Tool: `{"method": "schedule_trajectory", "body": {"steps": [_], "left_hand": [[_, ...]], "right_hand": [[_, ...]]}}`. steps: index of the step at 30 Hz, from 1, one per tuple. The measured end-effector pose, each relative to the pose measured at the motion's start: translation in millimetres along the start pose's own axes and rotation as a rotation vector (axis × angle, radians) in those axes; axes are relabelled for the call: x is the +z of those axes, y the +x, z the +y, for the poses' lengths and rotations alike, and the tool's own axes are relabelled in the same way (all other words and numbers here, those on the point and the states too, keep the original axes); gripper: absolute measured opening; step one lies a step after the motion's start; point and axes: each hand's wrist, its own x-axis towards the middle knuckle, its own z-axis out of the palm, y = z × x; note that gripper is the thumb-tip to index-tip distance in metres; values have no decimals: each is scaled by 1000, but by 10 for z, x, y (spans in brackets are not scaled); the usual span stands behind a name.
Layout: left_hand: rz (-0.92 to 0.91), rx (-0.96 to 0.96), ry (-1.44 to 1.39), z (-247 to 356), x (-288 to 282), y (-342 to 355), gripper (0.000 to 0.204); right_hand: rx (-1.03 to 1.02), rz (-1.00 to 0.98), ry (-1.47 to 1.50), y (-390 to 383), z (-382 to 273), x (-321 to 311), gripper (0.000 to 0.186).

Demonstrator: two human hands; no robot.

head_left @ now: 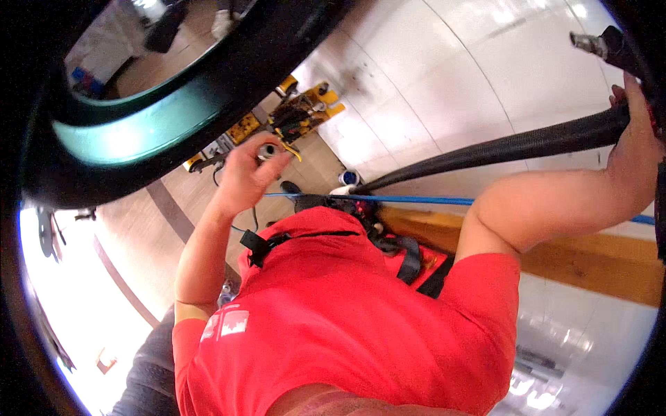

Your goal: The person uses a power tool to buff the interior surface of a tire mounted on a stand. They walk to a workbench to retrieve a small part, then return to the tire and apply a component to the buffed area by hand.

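Observation:
My left hand (pixel 253 166) is closed on a small silver metal cylinder (pixel 270 151) with a dark opening, below the big curved dark panel (pixel 149 118) with a teal sheen. My right hand (pixel 635 118) is raised at the right edge, its fingers wrapped round a thick black braided hose (pixel 506 145) that runs down toward the floor; part of the hand is hidden at the rim. Just above it a metal-tipped black fitting (pixel 590 43) sticks out.
Beyond my left hand lie yellow tool trays (pixel 312 111) with tools. White tiles (pixel 444 76) fill the upper right. A thin blue hose (pixel 423 200) crosses beside a wooden board (pixel 590 267). A small blue-and-white container (pixel 348 178) stands by the braided hose.

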Motion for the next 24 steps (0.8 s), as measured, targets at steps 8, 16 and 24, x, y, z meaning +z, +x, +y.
{"method": "schedule_trajectory", "body": {"steps": [8,16,24], "left_hand": [[-18,10,-52,498,-54,-150,25],[28,35,-168,527,-135,-339,27],[-147,-115,-158,27,192,-577,32]], "right_hand": [[-138,-495,500,-835,-632,920,65],[-87,-693,631,-1259,-676,1179,65],[-49,-1614,1190,-1533,111,1383,65]]}}
